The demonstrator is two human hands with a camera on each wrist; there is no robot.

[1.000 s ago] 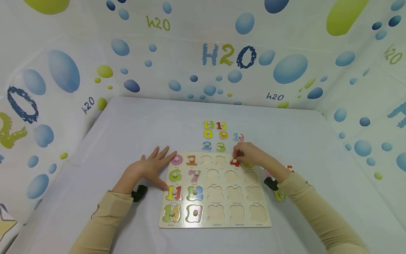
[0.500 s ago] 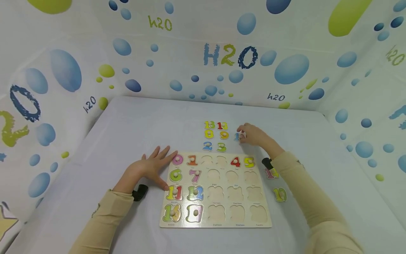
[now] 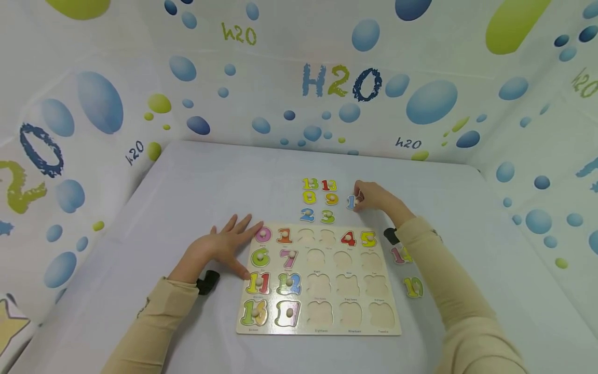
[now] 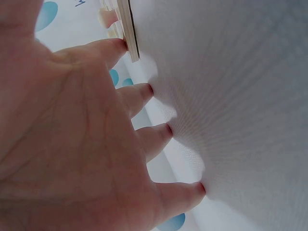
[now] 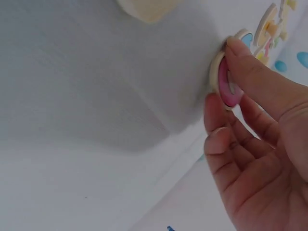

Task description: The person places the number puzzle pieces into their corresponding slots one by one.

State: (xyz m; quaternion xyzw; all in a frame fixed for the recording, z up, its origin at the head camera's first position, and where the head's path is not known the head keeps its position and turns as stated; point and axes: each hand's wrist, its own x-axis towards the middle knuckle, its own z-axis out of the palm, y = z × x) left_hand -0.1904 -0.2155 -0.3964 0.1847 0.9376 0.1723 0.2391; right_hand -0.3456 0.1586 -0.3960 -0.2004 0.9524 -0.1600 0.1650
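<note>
Head view: we see the left hand point(image 3: 217, 249) with fingers spread apart at the left edge of the number board point(image 3: 302, 297). Right hand point(image 3: 376, 198) pinches the blue-and-pink piece point(image 3: 351, 202), past the board's far right corner, just right of the 9 piece point(image 3: 331, 199).

Left wrist view: fingers apart, one tip against the board's edge, three on the white cloth point(image 4: 231, 120).

Right wrist view: thumb and fingers clamped on the blue-and-pink piece; we can't tell if it's lifted.
</note>
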